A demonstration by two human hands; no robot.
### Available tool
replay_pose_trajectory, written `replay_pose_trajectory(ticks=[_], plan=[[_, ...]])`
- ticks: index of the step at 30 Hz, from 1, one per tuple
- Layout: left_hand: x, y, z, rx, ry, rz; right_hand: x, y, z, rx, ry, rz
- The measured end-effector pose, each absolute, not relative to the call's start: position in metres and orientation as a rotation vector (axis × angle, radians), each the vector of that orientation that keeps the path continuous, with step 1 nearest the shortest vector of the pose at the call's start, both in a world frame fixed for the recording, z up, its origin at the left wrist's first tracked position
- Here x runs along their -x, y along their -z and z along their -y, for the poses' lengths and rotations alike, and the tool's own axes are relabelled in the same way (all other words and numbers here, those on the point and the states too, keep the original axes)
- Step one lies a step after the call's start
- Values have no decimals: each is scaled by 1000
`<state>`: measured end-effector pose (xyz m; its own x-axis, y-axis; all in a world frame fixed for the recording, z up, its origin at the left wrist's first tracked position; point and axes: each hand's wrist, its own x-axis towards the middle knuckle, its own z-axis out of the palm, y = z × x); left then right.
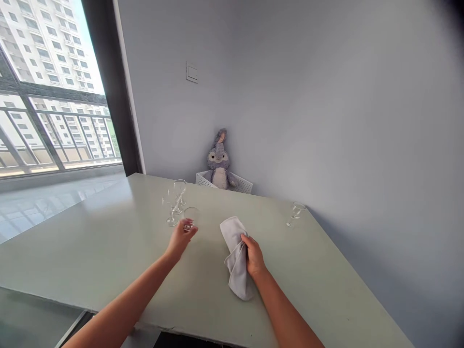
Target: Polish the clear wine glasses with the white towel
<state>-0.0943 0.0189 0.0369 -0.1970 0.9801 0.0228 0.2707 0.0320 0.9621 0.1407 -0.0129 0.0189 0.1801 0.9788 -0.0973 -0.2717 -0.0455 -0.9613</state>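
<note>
Left hand grasps a likely fragile glass at 11 o'clock, best held low; right hand clutches cloth.

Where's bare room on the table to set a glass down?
Widest: the table left of the clustered glasses. Another patch lies between the right hand, the lone glass and the table's right edge. A narrower gap separates the left hand from the white cloth. It's crowded where the held glass is close beside that cluster.
</note>
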Motion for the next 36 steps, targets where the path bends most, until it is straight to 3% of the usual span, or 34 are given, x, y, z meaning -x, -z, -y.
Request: replay_pose_trajectory(ticks=[7,14,21,28,31,36], plan=[[19,-38,-30,-2015,-906,-1773,-147,-28,18,1043,-1030,723],[11,-27,-18,-2258,-852,-1713,-120,-36,38,995,-919,1475],[20,-38,-8,-2662,-909,-1417,-126,-17,30,1078,-1182,1457],[22,-43,-8,-2794,-1125,-1262,-136,-36,26,892,-1498,944],[24,-46,-11,-2788,-1026,-1138,-146,-41,25,811,-1614,916],[33,-54,-14,-2517,-698,-1128,-162,-47,29,925,-1621,1369]])
